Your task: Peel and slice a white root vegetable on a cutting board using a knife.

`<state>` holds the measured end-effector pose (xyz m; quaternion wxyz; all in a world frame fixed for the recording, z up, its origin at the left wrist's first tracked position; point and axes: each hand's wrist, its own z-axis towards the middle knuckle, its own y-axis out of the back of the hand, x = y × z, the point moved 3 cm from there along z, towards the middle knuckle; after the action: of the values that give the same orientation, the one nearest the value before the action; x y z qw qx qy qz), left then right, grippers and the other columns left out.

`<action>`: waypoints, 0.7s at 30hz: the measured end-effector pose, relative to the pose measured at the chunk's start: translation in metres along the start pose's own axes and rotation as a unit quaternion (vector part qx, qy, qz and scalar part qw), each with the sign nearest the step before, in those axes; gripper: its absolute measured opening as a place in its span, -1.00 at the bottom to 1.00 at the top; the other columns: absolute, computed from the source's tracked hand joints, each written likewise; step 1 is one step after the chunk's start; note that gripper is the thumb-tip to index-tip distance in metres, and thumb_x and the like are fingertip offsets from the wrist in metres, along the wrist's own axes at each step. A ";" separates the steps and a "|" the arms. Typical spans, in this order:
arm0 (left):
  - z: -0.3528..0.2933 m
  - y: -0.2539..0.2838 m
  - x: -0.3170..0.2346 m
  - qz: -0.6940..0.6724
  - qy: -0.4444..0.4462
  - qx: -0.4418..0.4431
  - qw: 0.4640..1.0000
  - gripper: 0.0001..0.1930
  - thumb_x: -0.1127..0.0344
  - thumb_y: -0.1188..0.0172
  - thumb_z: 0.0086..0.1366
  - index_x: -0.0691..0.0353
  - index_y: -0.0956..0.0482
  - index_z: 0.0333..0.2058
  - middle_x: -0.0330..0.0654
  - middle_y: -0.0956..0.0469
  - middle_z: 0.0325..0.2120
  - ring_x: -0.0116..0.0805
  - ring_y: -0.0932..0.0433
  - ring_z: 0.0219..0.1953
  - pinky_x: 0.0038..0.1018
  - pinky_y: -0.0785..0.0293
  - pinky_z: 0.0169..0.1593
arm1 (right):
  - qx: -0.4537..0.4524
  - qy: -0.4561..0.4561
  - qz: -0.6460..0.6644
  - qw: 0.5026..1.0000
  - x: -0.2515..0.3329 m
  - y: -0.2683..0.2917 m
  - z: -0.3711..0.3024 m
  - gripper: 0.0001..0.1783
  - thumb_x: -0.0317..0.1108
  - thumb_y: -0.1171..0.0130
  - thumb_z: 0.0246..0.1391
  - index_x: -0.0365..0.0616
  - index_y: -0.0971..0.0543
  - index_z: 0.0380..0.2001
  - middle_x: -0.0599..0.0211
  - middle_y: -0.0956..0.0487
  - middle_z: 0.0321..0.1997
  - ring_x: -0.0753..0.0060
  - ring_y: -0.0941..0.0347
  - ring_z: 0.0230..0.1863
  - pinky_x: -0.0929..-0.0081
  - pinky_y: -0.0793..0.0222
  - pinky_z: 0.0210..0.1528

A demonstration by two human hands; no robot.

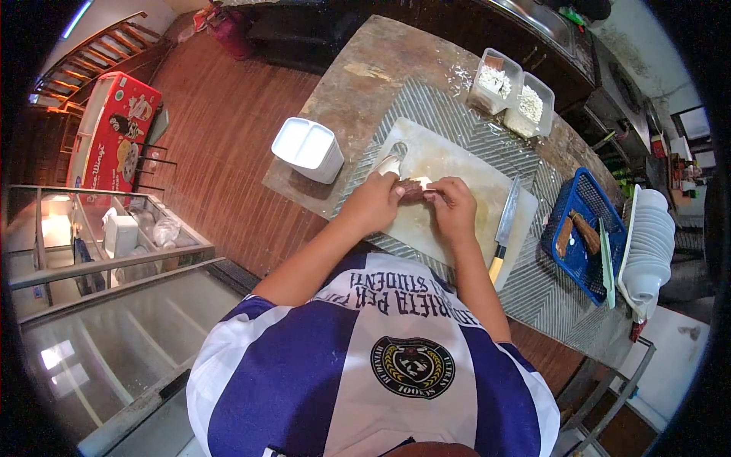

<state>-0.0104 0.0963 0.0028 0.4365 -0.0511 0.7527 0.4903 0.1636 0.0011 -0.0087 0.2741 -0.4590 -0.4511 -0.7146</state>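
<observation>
Gripping one brown-skinned piece with white flesh (pixel 413 193) between both hands: left hand (pixel 373 201) has fingers and thumb closed on its left end, right hand (pixel 455 209) pinches the right end. Piece sits over the upper middle of the white cutting board (pixel 426 232); can't tell if it touches the board. Pale curved thing (pixel 389 165) just beyond the left fingers, partly hidden; can't tell if they're touching. Knife (pixel 505 221) lies on the board to the right of the grip, blade pointing away from the person, yellowish handle toward them. Board is on a striped mat (pixel 434 108), mat on the worn table (pixel 373 53). Left of the grip and a bit farther out: white tub (pixel 311 151) on the table. Beyond the grip, off to the right: two clear containers side by side, a farther one (pixel 493 81) and a nearer one (pixel 528 109), both with white bits inside; more bits scattered on the table near the farther one. Well right of the grip, past the knife: blue basket (pixel 561 255) with brown pieces (pixel 585 231) inside, then a stack of white dishes (pixel 651 240) just beyond it.
</observation>
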 end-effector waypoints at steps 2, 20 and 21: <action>-0.008 0.006 -0.017 0.073 0.037 0.050 0.995 -0.55 0.06 -0.26 0.31 0.17 -0.51 0.07 0.10 -0.50 -0.07 0.17 -0.58 -0.08 -0.03 -0.52 -0.05 | -0.019 -0.004 0.037 0.999 0.007 0.001 0.001 -0.86 -0.63 -0.28 -0.02 -0.27 -0.65 -0.34 0.13 -0.58 -0.28 0.19 -0.60 -0.27 0.36 -0.53 -0.22; -0.011 0.005 -0.024 0.148 0.011 0.019 0.989 -0.50 -0.05 -0.25 0.29 0.14 -0.51 0.07 -0.03 -0.50 -0.07 0.11 -0.66 -0.27 -0.01 -0.58 -0.25 | -0.003 0.050 -0.108 0.993 0.001 -0.015 0.004 -0.87 -0.57 -0.14 0.12 -0.26 -0.50 -0.23 -0.01 -0.49 -0.23 -0.17 -0.46 -0.16 0.13 -0.43 -0.09; -0.011 0.006 -0.022 0.149 0.011 0.018 0.989 -0.50 -0.05 -0.25 0.29 0.14 -0.51 0.07 -0.03 -0.50 -0.07 0.11 -0.66 -0.27 -0.01 -0.58 -0.25 | -0.002 0.051 -0.107 0.993 0.002 -0.016 0.003 -0.87 -0.57 -0.14 0.12 -0.26 -0.50 -0.23 -0.01 -0.49 -0.23 -0.17 -0.46 -0.16 0.13 -0.43 -0.09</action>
<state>-0.0063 0.0831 0.0240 0.3509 0.0640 0.7656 0.5354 0.1509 0.0115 -0.0127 0.2177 -0.3721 -0.4812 -0.7633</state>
